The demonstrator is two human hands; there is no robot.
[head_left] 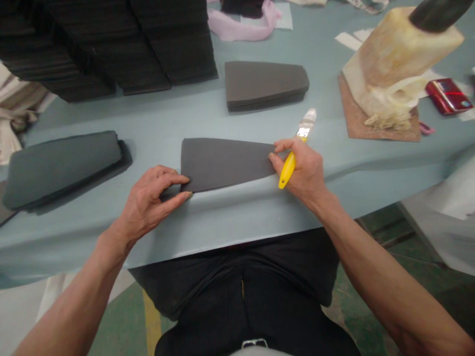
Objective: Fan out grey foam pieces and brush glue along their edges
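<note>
A dark grey tapered fabric piece (224,165) lies on the table in front of me, its wide end to the left. My left hand (150,198) is closed on its near left corner, index finger on top and thumb at the near edge. In my right hand (307,168) is a paintbrush (287,171) with a yellow handle and pale bristles pointing away from me. The thumb and index fingertip of that same hand touch the narrow right end of the piece. Whether the piece is one layer or more I cannot tell.
Beyond it sits a stack of brownish-grey tapered pieces (265,84); a dark green-grey stack (67,168) lies left. Tall black stacks (178,44) stand at the back left. A glue-crusted container (401,54) rests on a brown board (356,123), near a red box-like item (449,96).
</note>
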